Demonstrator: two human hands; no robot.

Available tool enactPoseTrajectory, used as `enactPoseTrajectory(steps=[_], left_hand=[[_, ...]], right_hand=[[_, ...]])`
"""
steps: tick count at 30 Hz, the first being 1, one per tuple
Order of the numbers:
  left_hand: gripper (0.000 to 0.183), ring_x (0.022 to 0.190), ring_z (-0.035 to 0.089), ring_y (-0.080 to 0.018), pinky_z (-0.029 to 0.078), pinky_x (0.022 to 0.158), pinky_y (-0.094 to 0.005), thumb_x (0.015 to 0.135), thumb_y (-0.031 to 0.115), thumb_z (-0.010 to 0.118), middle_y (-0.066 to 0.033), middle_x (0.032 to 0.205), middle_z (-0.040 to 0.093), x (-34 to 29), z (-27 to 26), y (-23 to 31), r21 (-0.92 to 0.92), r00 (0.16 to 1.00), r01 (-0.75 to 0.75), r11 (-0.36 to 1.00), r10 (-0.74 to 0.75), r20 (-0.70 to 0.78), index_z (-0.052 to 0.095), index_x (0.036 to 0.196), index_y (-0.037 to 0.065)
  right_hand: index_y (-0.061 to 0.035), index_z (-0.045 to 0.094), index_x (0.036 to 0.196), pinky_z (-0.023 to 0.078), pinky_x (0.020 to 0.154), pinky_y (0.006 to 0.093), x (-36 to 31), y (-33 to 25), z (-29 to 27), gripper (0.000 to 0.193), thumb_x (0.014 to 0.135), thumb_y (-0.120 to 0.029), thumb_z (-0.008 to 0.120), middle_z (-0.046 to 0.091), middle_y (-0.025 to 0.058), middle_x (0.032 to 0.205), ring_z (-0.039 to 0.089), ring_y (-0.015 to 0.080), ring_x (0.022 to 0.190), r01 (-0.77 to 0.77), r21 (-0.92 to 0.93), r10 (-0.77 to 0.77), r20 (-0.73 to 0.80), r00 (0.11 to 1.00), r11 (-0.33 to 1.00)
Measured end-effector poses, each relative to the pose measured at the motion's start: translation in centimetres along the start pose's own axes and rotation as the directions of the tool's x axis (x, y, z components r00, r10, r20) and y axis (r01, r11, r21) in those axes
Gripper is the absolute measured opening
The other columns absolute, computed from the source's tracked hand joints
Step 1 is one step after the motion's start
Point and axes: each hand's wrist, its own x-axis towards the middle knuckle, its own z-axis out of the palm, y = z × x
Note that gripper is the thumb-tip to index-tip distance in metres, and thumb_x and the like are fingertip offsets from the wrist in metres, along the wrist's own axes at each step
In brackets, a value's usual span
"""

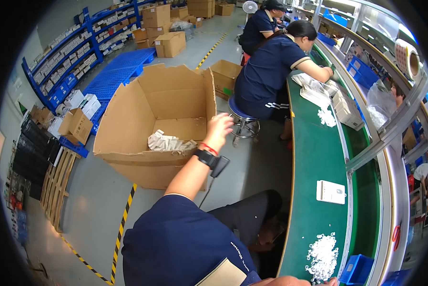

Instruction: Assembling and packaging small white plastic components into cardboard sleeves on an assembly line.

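Note:
My left hand (pixel 219 129) reaches out beside the right-hand wall of a large open cardboard box (pixel 128 114). Its fingers are spread, with no object visible in them. On that wrist are a red band (pixel 208 148) and a black wrist strap (pixel 205 158) with a cord. Crumpled white packaging (pixel 168 142) lies at the bottom of the box. At the picture's lower edge, my right hand (pixel 295 281) is mostly cut off, close to a pile of small white parts (pixel 322 257) on the green workbench (pixel 309 157); what its fingers do is hidden.
A white box (pixel 331 192) lies on the bench, with a blue bin (pixel 357 269) nearby. Farther along, a co-worker (pixel 276 71) sits on a stool (pixel 245 112) beside white boxes (pixel 346 109) and another parts pile (pixel 326 117). Blue pallets (pixel 114 76) and a wooden pallet (pixel 59 186) stand left.

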Motion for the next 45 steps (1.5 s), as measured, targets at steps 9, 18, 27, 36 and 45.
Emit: enactPoseTrajectory(steps=[9,18,27,36,45], left_hand=[[0.017,0.081,0.058,-0.0068,0.047,0.07,-0.0225,0.086,0.01,0.065,-0.0017,0.092,0.065,-11.3,18.9,-7.6,0.326,0.43,-0.357,0.875,-0.156,0.889,0.064,0.1,0.001],[0.053,0.133,0.027,-0.0476,0.022,0.11,-0.0528,0.087,0.026,0.059,-0.0292,0.142,0.034,-17.4,25.6,-15.6,0.12,0.002,-0.955,0.272,-0.4,0.917,0.044,0.136,0.011],[0.052,0.138,0.022,-0.0405,0.018,0.106,-0.063,0.083,0.032,0.064,-0.0202,0.147,0.03,-18.1,26.7,-14.1,0.144,0.089,-0.988,0.057,-0.556,0.827,0.053,0.128,0.009],[0.042,0.114,0.051,-0.0364,0.043,0.097,-0.0404,0.073,-0.006,0.055,-0.02,0.12,0.057,-24.1,29.5,-18.1,-0.388,-0.577,-0.771,0.505,-0.294,0.762,0.06,0.114,0.003],[0.02,0.085,0.06,-0.0335,0.049,0.078,-0.0396,0.074,0.003,0.065,-0.0153,0.089,0.063,-24.5,30.0,-19.1,-0.321,-0.497,-0.794,0.516,-0.246,0.832,0.067,0.093,0.001]], right_hand=[[0.0018,0.065,0.098,0.046,0.06,0.0225,-0.4,-3.7,0.5,0.018,0.093,-0.013,0.057,0.065,0.0076,0.088,0.057,0.0108,0.07,-0.062,0.017,0.064,-0.163,0.985,0.998],[0.0002,0.061,0.111,0.045,0.084,0.0389,-5.5,0.9,-7.8,0.035,0.079,-0.012,0.067,0.058,0.0175,0.109,0.053,0.0306,0.1,-0.332,-0.523,0.147,-0.363,0.92,0.785],[-0.0022,0.044,0.133,0.028,0.102,0.0542,-7.0,1.6,-6.9,0.085,0.066,-0.041,0.079,0.039,0.0289,0.136,0.033,0.0464,0.126,-0.487,-0.733,0.424,-0.295,0.856,0.475],[-0.0017,0.059,0.118,0.041,0.088,0.0445,-6.3,1.6,-6.3,0.069,0.059,-0.027,0.084,0.056,0.0196,0.116,0.049,0.0359,0.108,-0.374,-0.712,0.282,-0.251,0.926,0.594],[-0.0022,0.058,0.117,0.043,0.08,0.0419,-5.3,0.1,-6.3,0.079,0.051,-0.034,0.088,0.057,0.0175,0.103,0.051,0.0339,0.098,-0.381,-0.754,0.32,-0.236,0.917,0.536]])
